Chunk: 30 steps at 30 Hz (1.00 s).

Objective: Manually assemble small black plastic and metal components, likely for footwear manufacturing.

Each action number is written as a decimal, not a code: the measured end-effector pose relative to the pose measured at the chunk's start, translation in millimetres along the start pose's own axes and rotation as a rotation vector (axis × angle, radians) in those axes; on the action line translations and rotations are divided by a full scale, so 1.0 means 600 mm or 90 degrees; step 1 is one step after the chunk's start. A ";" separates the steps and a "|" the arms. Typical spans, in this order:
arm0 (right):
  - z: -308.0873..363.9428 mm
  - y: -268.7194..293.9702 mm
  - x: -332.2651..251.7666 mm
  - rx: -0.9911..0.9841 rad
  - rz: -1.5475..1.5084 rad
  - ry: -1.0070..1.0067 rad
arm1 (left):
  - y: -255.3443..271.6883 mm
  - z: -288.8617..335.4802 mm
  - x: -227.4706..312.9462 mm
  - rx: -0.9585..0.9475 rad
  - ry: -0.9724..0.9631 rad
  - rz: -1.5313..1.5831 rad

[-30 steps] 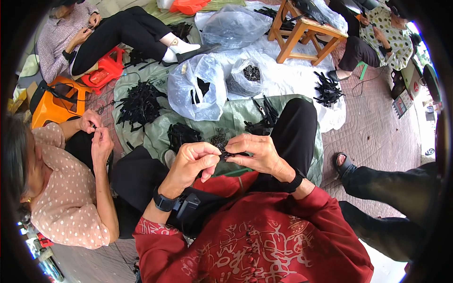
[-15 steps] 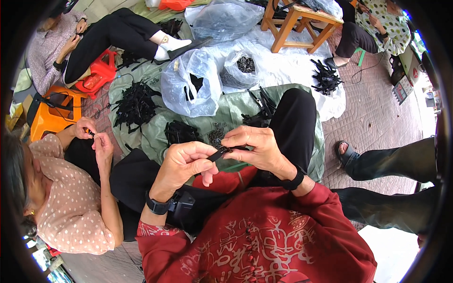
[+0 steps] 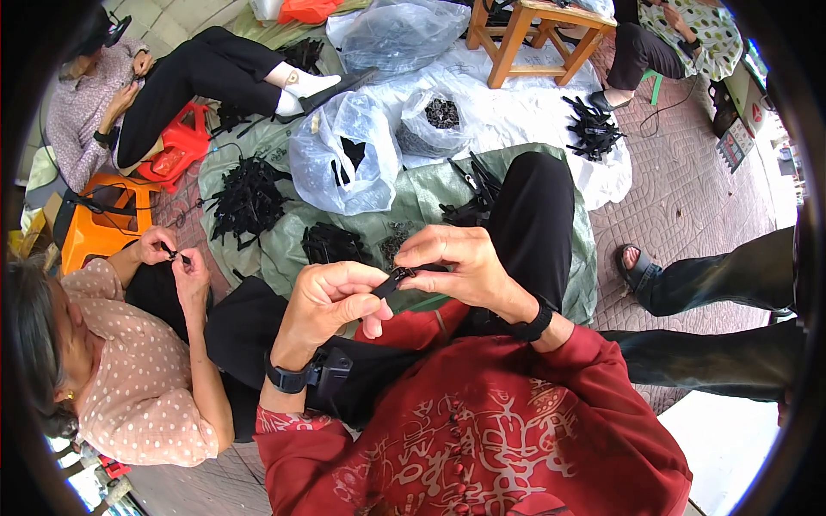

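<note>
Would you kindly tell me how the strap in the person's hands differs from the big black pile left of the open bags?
The strap is one slim piece, while the pile is a jumble of many, spread over a broad patch. The strap is held up between the left hand and right hand; the pile lies on the green sheet. Both are black.

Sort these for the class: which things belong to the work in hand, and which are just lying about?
Likely for the work:
- held black strap
- black strap pile
- small loose pieces

Likely just lying about:
- orange stool
- red stool
- wooden stool
</note>
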State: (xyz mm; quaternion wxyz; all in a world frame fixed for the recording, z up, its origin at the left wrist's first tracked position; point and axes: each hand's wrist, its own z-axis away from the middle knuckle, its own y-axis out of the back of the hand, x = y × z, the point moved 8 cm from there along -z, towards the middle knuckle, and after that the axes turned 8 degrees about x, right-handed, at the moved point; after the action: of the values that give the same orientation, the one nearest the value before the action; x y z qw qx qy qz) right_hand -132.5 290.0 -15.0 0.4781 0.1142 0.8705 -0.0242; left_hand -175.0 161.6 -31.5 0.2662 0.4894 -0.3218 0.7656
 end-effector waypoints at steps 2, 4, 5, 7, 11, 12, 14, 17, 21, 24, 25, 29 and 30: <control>0.002 -0.001 -0.008 0.001 0.051 0.025 | 0.000 -0.001 -0.002 0.019 -0.002 -0.023; 0.005 -0.004 -0.019 0.009 0.139 0.055 | 0.004 -0.002 0.003 0.076 -0.068 -0.085; 0.005 -0.006 -0.020 0.008 0.138 0.057 | 0.002 -0.003 0.001 0.078 -0.069 -0.086; 0.006 -0.010 -0.029 0.001 0.175 0.095 | 0.008 -0.004 0.004 0.134 -0.106 -0.125; 0.006 -0.017 -0.034 -0.005 0.170 0.095 | 0.011 -0.006 0.006 0.151 -0.123 -0.156; 0.007 -0.019 -0.032 -0.009 0.166 0.092 | 0.011 -0.005 0.006 0.158 -0.105 -0.150; 0.007 -0.020 -0.030 -0.013 0.163 0.089 | 0.013 -0.004 0.004 0.164 -0.088 -0.144; 0.006 -0.025 -0.026 -0.032 0.159 0.081 | 0.015 -0.001 -0.001 0.162 -0.065 -0.136; 0.005 -0.026 -0.015 -0.040 0.134 0.055 | 0.017 0.001 -0.004 0.156 -0.049 -0.117; 0.005 -0.028 -0.011 -0.046 0.122 0.037 | 0.021 0.001 -0.010 0.154 -0.043 -0.104; 0.005 -0.029 -0.011 -0.048 0.120 0.032 | 0.024 0.001 -0.011 0.155 -0.051 -0.099; 0.007 -0.032 -0.013 -0.035 0.140 0.065 | 0.032 -0.010 -0.026 0.132 -0.054 0.007; 0.011 -0.039 -0.012 -0.048 0.156 0.088 | 0.034 -0.011 -0.031 0.124 -0.032 0.013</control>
State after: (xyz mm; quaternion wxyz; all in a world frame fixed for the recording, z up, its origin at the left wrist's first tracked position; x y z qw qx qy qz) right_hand -128.3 265.2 -14.1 0.4207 0.2031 0.8810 0.0754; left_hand -186.4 151.4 -55.6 0.2009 0.5288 -0.2574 0.7834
